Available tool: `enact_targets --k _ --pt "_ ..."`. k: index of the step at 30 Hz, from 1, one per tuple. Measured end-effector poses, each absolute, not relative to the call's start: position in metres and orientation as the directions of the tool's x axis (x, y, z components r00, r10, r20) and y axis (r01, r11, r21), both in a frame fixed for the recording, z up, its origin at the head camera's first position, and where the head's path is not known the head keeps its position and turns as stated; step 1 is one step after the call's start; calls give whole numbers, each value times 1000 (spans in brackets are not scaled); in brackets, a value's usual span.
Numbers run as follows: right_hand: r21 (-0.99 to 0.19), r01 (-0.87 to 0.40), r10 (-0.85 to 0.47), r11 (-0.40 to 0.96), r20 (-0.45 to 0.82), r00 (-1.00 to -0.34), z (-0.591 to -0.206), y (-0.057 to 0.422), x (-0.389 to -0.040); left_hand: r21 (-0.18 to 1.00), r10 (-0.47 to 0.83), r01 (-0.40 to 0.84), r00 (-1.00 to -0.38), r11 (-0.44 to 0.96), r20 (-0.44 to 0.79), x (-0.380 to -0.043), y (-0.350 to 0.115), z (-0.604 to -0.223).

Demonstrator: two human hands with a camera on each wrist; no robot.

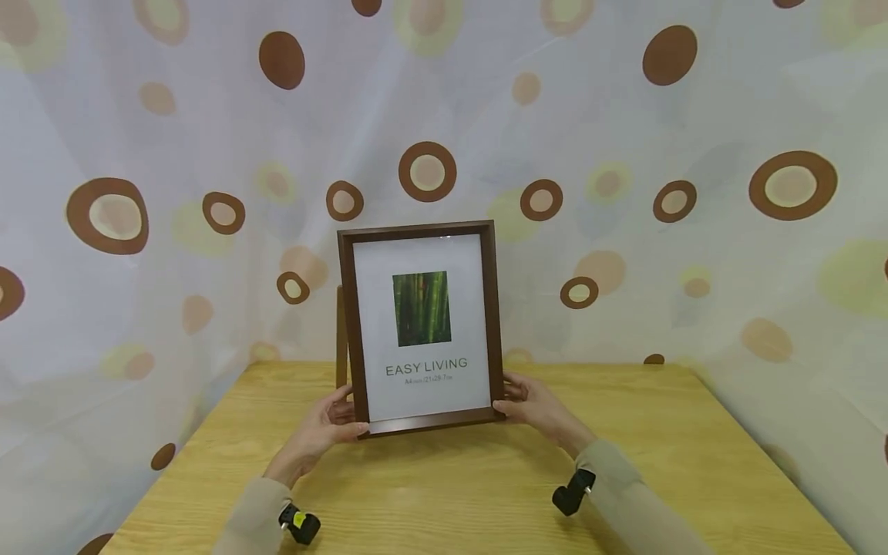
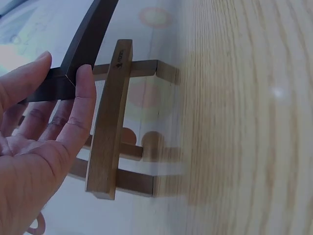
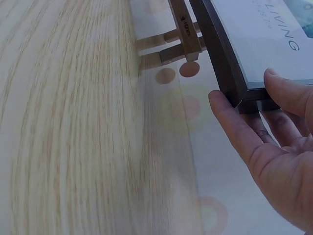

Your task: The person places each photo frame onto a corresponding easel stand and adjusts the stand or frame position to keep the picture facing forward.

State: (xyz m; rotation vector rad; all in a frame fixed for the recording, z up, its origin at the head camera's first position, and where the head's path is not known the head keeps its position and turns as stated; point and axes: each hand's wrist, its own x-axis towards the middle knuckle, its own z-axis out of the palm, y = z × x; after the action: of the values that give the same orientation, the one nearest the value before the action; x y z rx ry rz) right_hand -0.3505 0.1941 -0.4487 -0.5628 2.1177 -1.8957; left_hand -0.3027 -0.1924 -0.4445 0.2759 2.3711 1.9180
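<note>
A dark brown picture frame [image 1: 428,397] is held up, slightly tilted, by both hands. Behind its glass is a white sheet with a green bamboo picture and the words EASY LIVING. My left hand [image 1: 322,424] grips the lower left corner, thumb in front and fingers beneath and behind. At the lower right corner, my right hand [image 1: 537,405] grips it the same way. Behind the frame stands a wooden easel [image 2: 110,122], mostly hidden in the head view. Both wrist views show the frame's bottom edge raised off the table, apart from the easel's front bar [image 3: 186,29].
The light wooden table [image 1: 659,447] ends at a patterned curtain [image 1: 603,116] with brown and cream circles, which hangs behind it and at both sides. Black wrist cameras [image 1: 300,524] sit on both sleeves.
</note>
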Motion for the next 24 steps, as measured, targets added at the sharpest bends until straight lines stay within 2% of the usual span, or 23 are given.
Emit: enact_targets --k 7,24 --pt "-985 -120 -431 128 54 -901 -446 186 -353 972 201 103 -978 211 60 -303 -204 -442" --pt "-988 -139 -443 72 93 -892 -438 164 -362 964 187 140 -977 226 98 -307 -218 -438"
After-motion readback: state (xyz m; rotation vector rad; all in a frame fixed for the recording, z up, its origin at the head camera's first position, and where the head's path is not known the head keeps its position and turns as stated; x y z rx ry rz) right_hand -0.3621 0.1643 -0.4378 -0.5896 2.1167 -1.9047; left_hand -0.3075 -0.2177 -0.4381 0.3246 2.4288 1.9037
